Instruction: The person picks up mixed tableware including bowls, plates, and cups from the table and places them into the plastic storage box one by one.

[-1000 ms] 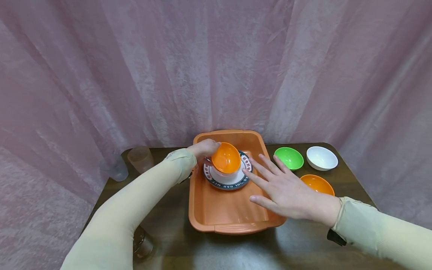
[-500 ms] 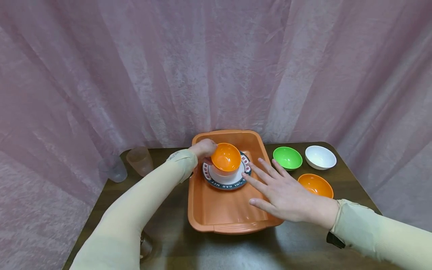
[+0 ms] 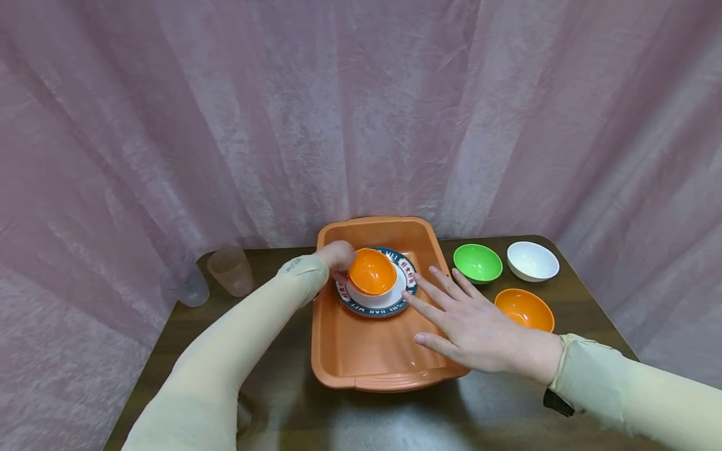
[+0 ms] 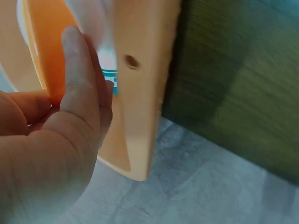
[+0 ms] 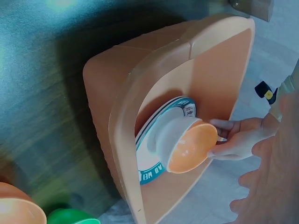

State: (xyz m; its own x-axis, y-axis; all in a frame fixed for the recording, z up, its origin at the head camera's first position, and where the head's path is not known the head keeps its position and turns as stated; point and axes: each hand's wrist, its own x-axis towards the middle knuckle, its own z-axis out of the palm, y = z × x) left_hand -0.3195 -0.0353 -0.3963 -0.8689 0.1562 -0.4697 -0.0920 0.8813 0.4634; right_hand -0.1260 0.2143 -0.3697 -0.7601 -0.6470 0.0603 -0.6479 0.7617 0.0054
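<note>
An orange bowl (image 3: 372, 270) sits low over a white plate with a dark, lettered rim (image 3: 375, 312), inside the orange tub (image 3: 383, 357). White shows beneath the bowl's orange inside; I cannot tell whether this is its own outside or a second bowl. My left hand (image 3: 338, 254) grips the bowl by its left rim, as the right wrist view also shows, thumb and fingers on either side. Several of its fingers are hidden in the head view. My right hand (image 3: 474, 326) hovers with fingers spread over the tub's right edge, holding nothing.
Right of the tub stand a green bowl (image 3: 477, 263), a white bowl (image 3: 533, 261) and another orange bowl (image 3: 524, 309). Two clear cups, one upright-looking cup (image 3: 231, 271) and one farther left (image 3: 187, 285), stand at the back left. A pink curtain (image 3: 361, 113) hangs behind.
My left hand has lowered the orange bowl and brought it slightly nearer and leftward; the plate's far rim now shows behind it. My right hand stays spread almost where it was.
</note>
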